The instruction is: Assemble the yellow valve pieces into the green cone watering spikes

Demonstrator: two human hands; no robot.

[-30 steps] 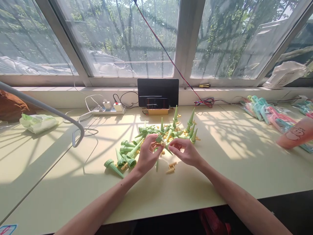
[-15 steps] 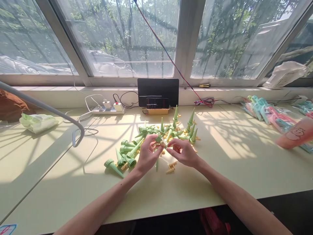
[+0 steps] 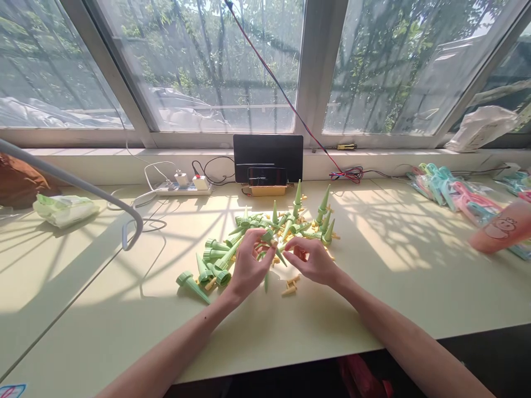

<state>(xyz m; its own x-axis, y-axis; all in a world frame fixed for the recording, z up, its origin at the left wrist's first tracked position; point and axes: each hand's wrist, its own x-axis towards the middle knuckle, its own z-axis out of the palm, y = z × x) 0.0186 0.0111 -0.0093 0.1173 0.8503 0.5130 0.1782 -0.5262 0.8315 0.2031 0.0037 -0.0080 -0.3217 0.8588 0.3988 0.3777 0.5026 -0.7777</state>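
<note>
Green tapered plastic spike with a ribbed cap (image 3: pixel 281 256) is held above the worktop (image 3: pixel 394 304), its narrow end angled down toward the right. A small yellow peg (image 3: pixel 272 242) is seen at the cap; whether it is fully seated cannot be told.

Nearest, loose yellow plastic pegs (image 3: pixel 289 292) are noted on the worktop, below the gap between the hands. The piece is pinched between thumb and fingers of the left hand (image 3: pixel 251 257). The right hand (image 3: pixel 313 260) is found with thumb and forefinger slightly parted, just beside the spike; no object is seen in it.

Compared with half a second ago, more of the spike's shaft is exposed, and the right fingertips no longer cover it. This is judged to leave the piece supported by the left hand alone.

Beyond the hands, a heap of similar green spikes (image 3: pixel 227 255) is recorded, several standing point-up at the right. Farther back, a black phone (image 3: pixel 266 176) is propped before a dark flat screen (image 3: pixel 267 150).
</note>
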